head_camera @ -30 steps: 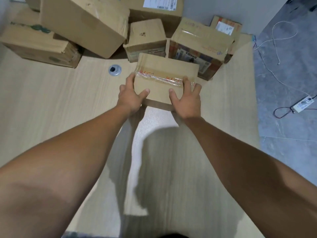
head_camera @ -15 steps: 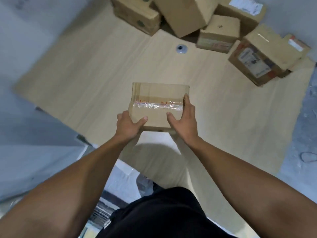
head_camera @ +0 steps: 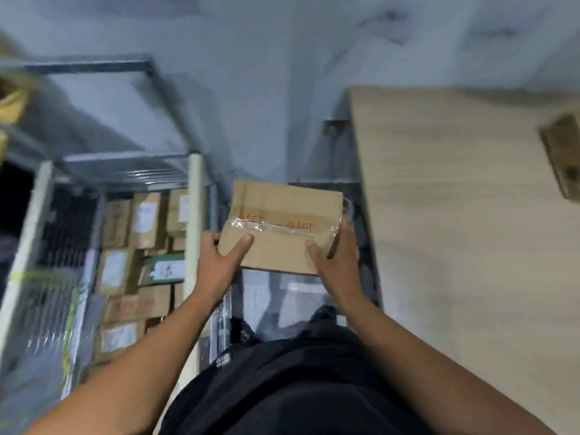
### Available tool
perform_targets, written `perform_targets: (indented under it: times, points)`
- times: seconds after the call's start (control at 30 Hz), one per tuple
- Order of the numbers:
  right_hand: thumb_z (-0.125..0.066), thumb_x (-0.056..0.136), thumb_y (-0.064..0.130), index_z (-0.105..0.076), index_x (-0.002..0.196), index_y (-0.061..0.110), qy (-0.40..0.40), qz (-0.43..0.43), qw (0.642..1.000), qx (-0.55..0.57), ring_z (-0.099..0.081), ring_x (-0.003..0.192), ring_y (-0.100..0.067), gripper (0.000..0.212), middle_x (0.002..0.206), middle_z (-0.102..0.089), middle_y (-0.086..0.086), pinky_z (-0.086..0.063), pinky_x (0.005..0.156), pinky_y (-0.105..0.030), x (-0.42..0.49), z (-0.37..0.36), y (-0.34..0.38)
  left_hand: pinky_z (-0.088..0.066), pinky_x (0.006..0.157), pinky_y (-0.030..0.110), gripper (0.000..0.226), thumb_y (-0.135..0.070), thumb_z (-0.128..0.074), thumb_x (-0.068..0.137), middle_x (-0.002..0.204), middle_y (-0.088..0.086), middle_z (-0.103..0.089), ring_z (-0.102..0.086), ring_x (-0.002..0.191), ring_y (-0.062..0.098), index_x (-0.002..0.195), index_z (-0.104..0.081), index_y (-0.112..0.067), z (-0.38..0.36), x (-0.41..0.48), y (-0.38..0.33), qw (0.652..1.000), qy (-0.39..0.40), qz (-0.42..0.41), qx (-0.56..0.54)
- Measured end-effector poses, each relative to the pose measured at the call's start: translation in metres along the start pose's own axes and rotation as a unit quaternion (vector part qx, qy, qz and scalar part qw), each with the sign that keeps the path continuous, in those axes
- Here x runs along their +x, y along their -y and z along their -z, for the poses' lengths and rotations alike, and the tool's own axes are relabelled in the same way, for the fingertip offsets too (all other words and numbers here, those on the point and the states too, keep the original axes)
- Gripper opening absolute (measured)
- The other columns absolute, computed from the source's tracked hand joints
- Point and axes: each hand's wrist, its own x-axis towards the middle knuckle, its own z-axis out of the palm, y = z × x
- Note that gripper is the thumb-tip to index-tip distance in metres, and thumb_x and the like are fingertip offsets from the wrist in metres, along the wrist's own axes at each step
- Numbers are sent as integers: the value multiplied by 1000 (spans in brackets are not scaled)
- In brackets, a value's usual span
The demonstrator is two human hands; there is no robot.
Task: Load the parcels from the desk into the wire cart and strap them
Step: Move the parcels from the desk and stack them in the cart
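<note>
A flat cardboard parcel [head_camera: 282,224] with clear tape and red marks across its top is held in the air in front of my body. My left hand [head_camera: 219,265] grips its left near corner, thumb on top. My right hand [head_camera: 337,262] grips its right near corner. The wire cart [head_camera: 194,215] stands to the left, its white post just beside the parcel, with several labelled parcels [head_camera: 141,246] stacked inside. The wooden desk [head_camera: 455,230] lies to the right.
One cardboard box [head_camera: 561,155] sits at the desk's far right edge, blurred. Grey floor runs between cart and desk. A second wire frame [head_camera: 94,70] stands behind the cart. My dark trousers fill the bottom middle.
I have turned left, away from the desk, carrying the parcel in both hands. The desk has slid to the right of the view and the wire cart has come in at the left.
</note>
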Motion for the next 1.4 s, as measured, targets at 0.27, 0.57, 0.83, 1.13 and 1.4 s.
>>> perform_targets:
  times: [0.27, 0.57, 0.83, 1.13, 1.4]
  points:
    - [-66, 88, 56, -33, 157, 39, 233, 159, 952, -115, -45, 125, -1, 79, 143, -44, 13, -36, 106, -25, 22, -155, 105, -48, 82, 23, 62, -43, -82, 85, 116, -8, -61, -63, 106, 8, 129, -45, -20, 128, -33, 74, 933, -285, 80, -203]
    - [-65, 84, 62, -33, 158, 28, 434, 272, 826, -234, -41, 140, -15, 87, 153, -40, 1, -36, 115, -37, 52, -299, 162, -57, 87, 39, 84, -70, -80, 60, 123, -2, -66, -66, 107, 17, 130, -52, -32, 170, -24, 138, 847, -368, 161, -348]
    - [-66, 88, 65, -7, 164, 24, 584, 293, 682, -327, -36, 149, -26, 105, 168, -25, -6, -38, 116, -40, 112, -443, 127, -62, 77, 26, 61, -47, -83, 84, 112, -8, -74, -72, 102, 10, 133, -52, -29, 167, 36, 180, 780, -460, 230, -357]
    - [-60, 90, 72, 10, 164, 36, 648, 334, 541, -421, -39, 145, -35, 108, 162, -30, -12, -38, 114, -40, 186, -571, -1, -51, 88, 30, 88, -66, -79, 73, 118, -10, -65, -66, 102, 7, 140, -42, -22, 129, 140, 306, 762, -433, 335, -346]
    - [-49, 92, 75, 4, 166, 16, 601, 457, 418, -505, -40, 135, -38, 108, 155, -40, -17, -34, 111, -47, 219, -659, -120, -52, 75, 7, 69, -49, -77, 89, 102, -18, -61, -64, 89, -14, 143, -45, -19, 81, 219, 430, 745, -472, 384, -275]
